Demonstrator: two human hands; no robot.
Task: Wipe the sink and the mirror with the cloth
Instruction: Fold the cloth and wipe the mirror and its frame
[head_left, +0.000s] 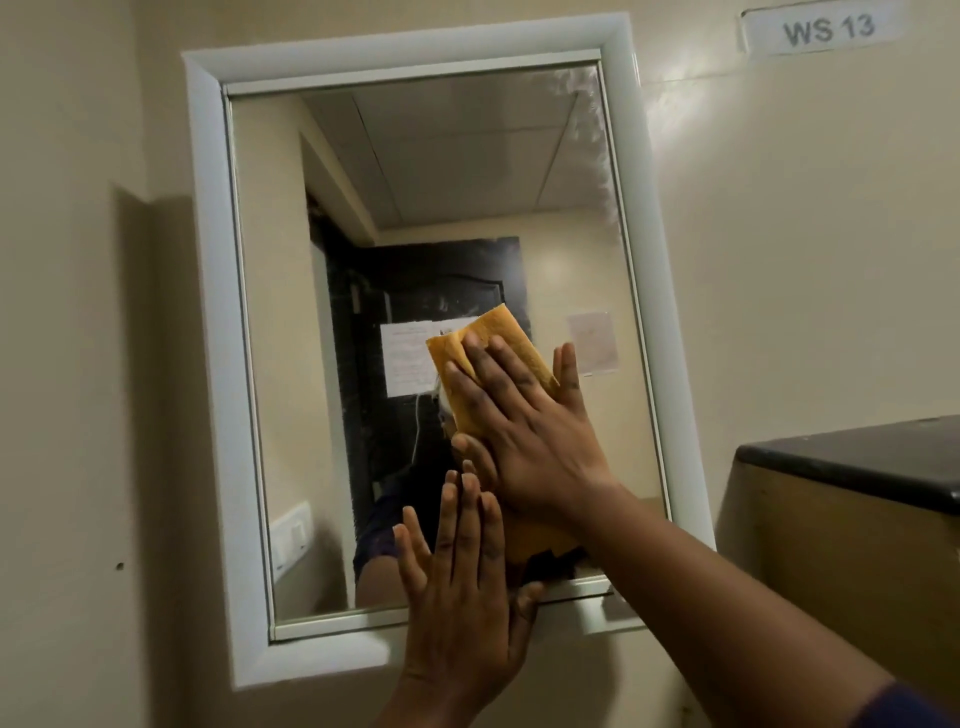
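L hand (462, 587) flat on mirror (415, 208); R hand (524, 431) flat, pressing cloth (498, 338).

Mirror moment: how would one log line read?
stage: wiping mirror | right hand: flat on cloth | left hand: flat on glass

The wall (779, 234) holds a white-framed mirror (415, 208) and a small sign (826, 30) reading WS 13.
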